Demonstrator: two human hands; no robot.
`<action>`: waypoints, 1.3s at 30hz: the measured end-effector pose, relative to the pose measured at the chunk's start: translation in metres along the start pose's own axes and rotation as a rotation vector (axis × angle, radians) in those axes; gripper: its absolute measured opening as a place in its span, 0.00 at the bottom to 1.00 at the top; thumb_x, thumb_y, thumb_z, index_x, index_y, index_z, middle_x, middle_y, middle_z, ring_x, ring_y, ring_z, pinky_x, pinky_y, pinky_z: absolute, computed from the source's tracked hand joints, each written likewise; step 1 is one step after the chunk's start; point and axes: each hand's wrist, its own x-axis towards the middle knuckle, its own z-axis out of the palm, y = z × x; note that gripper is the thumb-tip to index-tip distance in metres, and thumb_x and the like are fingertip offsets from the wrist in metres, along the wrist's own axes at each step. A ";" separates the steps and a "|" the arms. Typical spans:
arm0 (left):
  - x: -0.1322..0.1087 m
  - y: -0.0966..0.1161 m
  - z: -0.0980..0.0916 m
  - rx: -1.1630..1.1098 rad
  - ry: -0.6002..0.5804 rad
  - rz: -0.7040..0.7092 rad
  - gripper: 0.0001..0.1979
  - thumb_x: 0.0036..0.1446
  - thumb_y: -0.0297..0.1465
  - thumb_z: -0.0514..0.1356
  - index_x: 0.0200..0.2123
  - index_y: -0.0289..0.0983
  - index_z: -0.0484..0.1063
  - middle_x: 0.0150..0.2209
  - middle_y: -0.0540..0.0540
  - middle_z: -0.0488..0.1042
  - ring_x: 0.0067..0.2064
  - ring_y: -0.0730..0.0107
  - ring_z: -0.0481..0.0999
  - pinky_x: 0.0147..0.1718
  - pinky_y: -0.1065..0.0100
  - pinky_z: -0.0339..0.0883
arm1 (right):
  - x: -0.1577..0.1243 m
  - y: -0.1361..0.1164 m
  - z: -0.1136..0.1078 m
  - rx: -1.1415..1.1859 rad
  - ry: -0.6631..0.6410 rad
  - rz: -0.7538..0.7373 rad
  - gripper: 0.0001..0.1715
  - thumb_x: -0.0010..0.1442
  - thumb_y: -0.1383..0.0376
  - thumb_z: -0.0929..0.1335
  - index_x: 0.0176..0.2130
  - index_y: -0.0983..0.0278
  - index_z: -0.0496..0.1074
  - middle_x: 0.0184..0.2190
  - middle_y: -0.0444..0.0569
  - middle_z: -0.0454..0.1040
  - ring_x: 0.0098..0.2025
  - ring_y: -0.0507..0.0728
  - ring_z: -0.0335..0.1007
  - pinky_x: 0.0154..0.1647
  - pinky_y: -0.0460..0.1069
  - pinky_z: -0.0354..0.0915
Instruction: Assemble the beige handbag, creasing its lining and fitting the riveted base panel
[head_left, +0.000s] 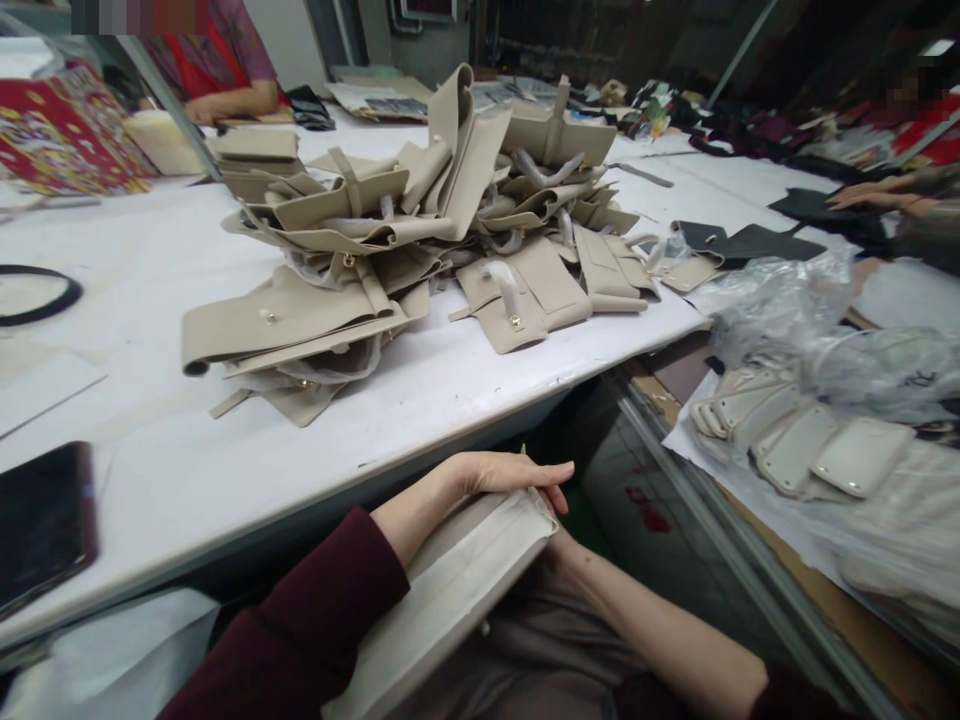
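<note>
A pale, flat, box-like piece (457, 590) with a cream side rests on my lap, tilted up toward the table edge. Over its far end lies my left hand (510, 474), fingers stretched to the right along the top. My right hand (556, 545) reaches under the same end from the right; its fingers are mostly hidden behind the piece. On the white table (420, 400) ahead is a heap of beige bag parts (360, 220) with wrapped handles and small gold fittings.
A dark phone (45, 525) lies at the left table edge, below a black ring (37, 296). Padded pale pieces (795, 445) and clear plastic (787, 300) lie at right. Other people's arms show at upper left (240, 100) and right (885, 192).
</note>
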 end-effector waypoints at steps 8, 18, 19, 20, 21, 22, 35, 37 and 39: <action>0.000 -0.002 -0.005 0.108 -0.065 -0.003 0.31 0.44 0.40 0.71 0.52 0.38 0.71 0.45 0.46 0.78 0.48 0.59 0.75 0.51 0.61 0.66 | -0.090 0.013 -0.127 -0.019 0.036 0.155 0.30 0.57 0.40 0.63 0.33 0.65 0.64 0.20 0.44 0.69 0.16 0.52 0.66 0.16 0.45 0.60; -0.002 0.006 -0.003 0.229 -0.003 -0.045 0.35 0.45 0.37 0.68 0.57 0.35 0.67 0.47 0.44 0.76 0.48 0.58 0.74 0.49 0.62 0.66 | -0.088 -0.042 -0.096 -0.240 -0.369 0.093 0.28 0.61 0.42 0.60 0.37 0.65 0.66 0.17 0.40 0.66 0.13 0.48 0.61 0.11 0.41 0.59; -0.002 0.006 -0.003 0.240 0.004 -0.045 0.35 0.46 0.37 0.68 0.57 0.35 0.67 0.46 0.44 0.76 0.47 0.59 0.74 0.48 0.63 0.67 | -0.087 -0.044 -0.095 -0.255 -0.355 0.093 0.28 0.62 0.42 0.60 0.36 0.65 0.66 0.17 0.41 0.66 0.13 0.48 0.61 0.10 0.41 0.58; -0.002 0.006 -0.003 0.243 0.008 -0.044 0.34 0.46 0.37 0.67 0.57 0.34 0.67 0.46 0.44 0.76 0.46 0.59 0.74 0.47 0.63 0.67 | -0.086 -0.045 -0.095 -0.267 -0.349 0.098 0.28 0.62 0.42 0.60 0.35 0.65 0.65 0.17 0.41 0.66 0.13 0.48 0.61 0.10 0.41 0.58; -0.002 0.006 -0.003 0.239 0.010 -0.044 0.34 0.46 0.37 0.67 0.57 0.35 0.67 0.45 0.44 0.76 0.46 0.60 0.75 0.46 0.64 0.68 | -0.086 -0.046 -0.095 -0.273 -0.345 0.100 0.28 0.62 0.42 0.60 0.35 0.65 0.65 0.17 0.41 0.66 0.13 0.48 0.62 0.10 0.41 0.58; -0.002 0.006 -0.003 0.231 0.011 -0.045 0.34 0.47 0.37 0.67 0.57 0.35 0.67 0.45 0.44 0.76 0.45 0.60 0.75 0.45 0.64 0.68 | -0.086 -0.047 -0.095 -0.274 -0.344 0.099 0.28 0.62 0.42 0.60 0.35 0.65 0.65 0.17 0.41 0.66 0.13 0.49 0.62 0.10 0.41 0.58; -0.003 0.006 -0.005 0.251 0.002 -0.035 0.33 0.48 0.38 0.65 0.58 0.34 0.66 0.45 0.44 0.76 0.45 0.60 0.74 0.43 0.67 0.67 | -0.084 -0.039 -0.094 -0.227 -0.346 0.094 0.29 0.61 0.41 0.60 0.35 0.64 0.65 0.17 0.40 0.65 0.12 0.48 0.59 0.09 0.41 0.57; -0.003 0.005 -0.005 0.257 0.008 -0.028 0.33 0.48 0.38 0.65 0.58 0.34 0.66 0.45 0.44 0.76 0.44 0.60 0.74 0.43 0.66 0.67 | -0.084 -0.040 -0.092 -0.233 -0.342 0.095 0.29 0.61 0.41 0.60 0.35 0.64 0.65 0.18 0.40 0.65 0.13 0.48 0.60 0.10 0.41 0.57; -0.003 0.004 -0.005 0.255 0.013 -0.023 0.32 0.48 0.38 0.65 0.57 0.35 0.67 0.43 0.44 0.76 0.44 0.61 0.74 0.42 0.67 0.67 | -0.084 -0.040 -0.090 -0.237 -0.338 0.112 0.30 0.61 0.40 0.60 0.35 0.65 0.66 0.19 0.41 0.66 0.14 0.48 0.61 0.10 0.42 0.58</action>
